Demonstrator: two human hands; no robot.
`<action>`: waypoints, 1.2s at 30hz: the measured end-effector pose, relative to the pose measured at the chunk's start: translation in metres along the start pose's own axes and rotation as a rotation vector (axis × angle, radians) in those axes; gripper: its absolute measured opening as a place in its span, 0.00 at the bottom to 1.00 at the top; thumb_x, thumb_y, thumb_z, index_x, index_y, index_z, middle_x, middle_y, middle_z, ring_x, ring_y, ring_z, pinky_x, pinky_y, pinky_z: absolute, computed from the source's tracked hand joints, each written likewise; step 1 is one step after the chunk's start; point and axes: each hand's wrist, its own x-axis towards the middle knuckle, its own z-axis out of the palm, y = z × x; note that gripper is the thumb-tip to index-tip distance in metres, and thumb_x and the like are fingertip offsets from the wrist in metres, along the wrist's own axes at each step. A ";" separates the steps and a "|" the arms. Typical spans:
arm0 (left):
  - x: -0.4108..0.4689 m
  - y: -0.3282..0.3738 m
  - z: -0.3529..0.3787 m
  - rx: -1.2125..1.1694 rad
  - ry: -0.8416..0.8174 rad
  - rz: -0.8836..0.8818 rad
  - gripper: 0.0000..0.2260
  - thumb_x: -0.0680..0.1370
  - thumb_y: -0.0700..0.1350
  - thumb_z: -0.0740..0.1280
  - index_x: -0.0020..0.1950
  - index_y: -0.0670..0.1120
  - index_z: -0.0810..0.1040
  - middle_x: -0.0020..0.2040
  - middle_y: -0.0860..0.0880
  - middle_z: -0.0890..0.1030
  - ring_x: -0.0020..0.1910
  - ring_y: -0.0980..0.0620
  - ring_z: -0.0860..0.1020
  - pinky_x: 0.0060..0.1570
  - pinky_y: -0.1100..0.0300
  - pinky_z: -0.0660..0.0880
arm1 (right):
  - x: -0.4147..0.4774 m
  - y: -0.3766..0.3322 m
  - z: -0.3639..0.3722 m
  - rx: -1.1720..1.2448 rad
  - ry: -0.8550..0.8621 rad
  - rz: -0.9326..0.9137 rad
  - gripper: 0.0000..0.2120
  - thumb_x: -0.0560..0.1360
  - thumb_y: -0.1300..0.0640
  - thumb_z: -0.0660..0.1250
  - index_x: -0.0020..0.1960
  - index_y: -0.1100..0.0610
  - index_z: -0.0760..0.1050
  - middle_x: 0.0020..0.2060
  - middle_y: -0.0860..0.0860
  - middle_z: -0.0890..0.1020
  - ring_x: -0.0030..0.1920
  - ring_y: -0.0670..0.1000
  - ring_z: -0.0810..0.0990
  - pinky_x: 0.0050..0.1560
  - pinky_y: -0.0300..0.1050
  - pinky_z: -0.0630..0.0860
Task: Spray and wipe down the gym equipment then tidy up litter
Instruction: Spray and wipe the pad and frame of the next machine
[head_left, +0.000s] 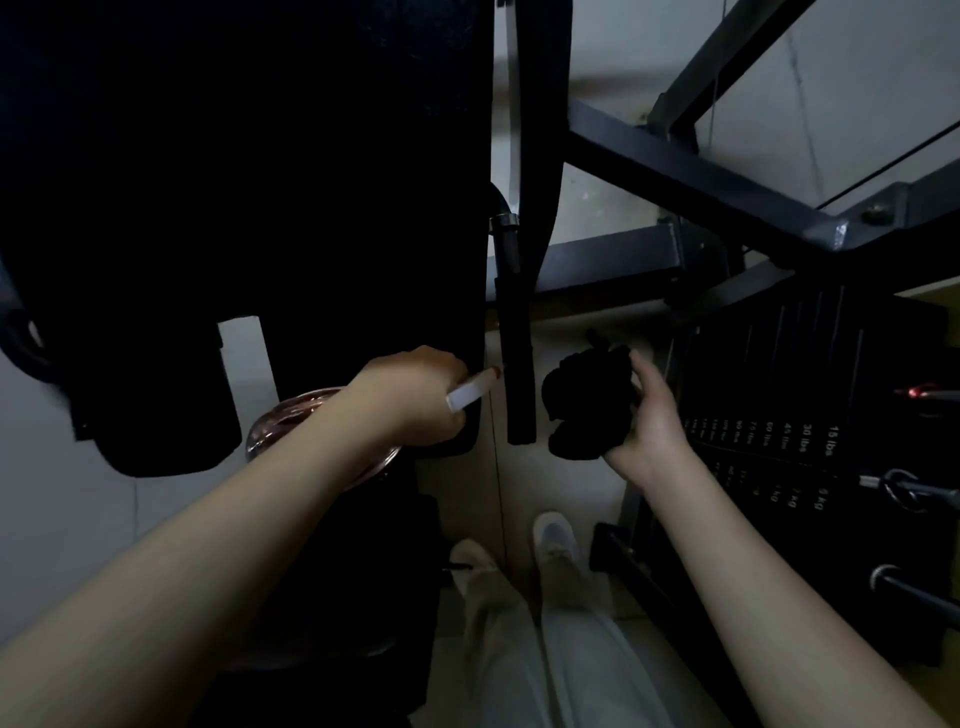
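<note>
The view is dark and looks down along a black padded part of the gym machine (249, 197), which fills the upper left of the picture and hides much of what is behind it. To the right of it a black hanging bar (517, 364) comes down between the two hands, and behind it grey steel beams of the frame (691, 171) cross each other. On the far right stands the weight stack (779, 415), with white labels in lbs and kg on the plates and a red-lit pin near its edge. Under the left forearm a round transparent pinkish object (275, 431) shows partly; I cannot tell what it is. Below are light trousers and two pale shoes (556, 540) on the floor. The left hand (415, 400) is closed around a spray bottle (470, 392), of which only a white part with a small red tip is visible, pointing toward the bar. The right hand (649, 415) holds a black cloth (587, 405), crumpled into a bunch, with the fingers clamped on its right side, just beside the bar and not touching it.
</note>
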 end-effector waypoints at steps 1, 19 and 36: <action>-0.001 0.000 0.002 0.011 -0.008 0.001 0.15 0.80 0.45 0.58 0.68 0.48 0.69 0.57 0.45 0.75 0.55 0.48 0.74 0.46 0.61 0.67 | 0.001 0.000 -0.002 0.009 0.003 0.007 0.23 0.77 0.43 0.61 0.64 0.58 0.75 0.56 0.57 0.81 0.56 0.55 0.81 0.61 0.49 0.73; -0.026 0.011 0.017 -0.025 -0.188 0.081 0.13 0.82 0.50 0.55 0.55 0.43 0.74 0.47 0.46 0.76 0.45 0.49 0.76 0.46 0.60 0.72 | -0.003 0.012 -0.017 0.002 -0.011 0.036 0.22 0.79 0.44 0.59 0.63 0.59 0.75 0.57 0.57 0.81 0.58 0.55 0.79 0.66 0.50 0.70; -0.008 -0.033 -0.070 -0.779 0.700 -0.044 0.13 0.73 0.45 0.63 0.54 0.40 0.75 0.47 0.42 0.78 0.46 0.44 0.78 0.48 0.50 0.75 | 0.018 -0.005 0.069 -0.409 -0.007 -0.431 0.11 0.78 0.54 0.64 0.58 0.57 0.76 0.50 0.54 0.81 0.51 0.53 0.80 0.54 0.48 0.75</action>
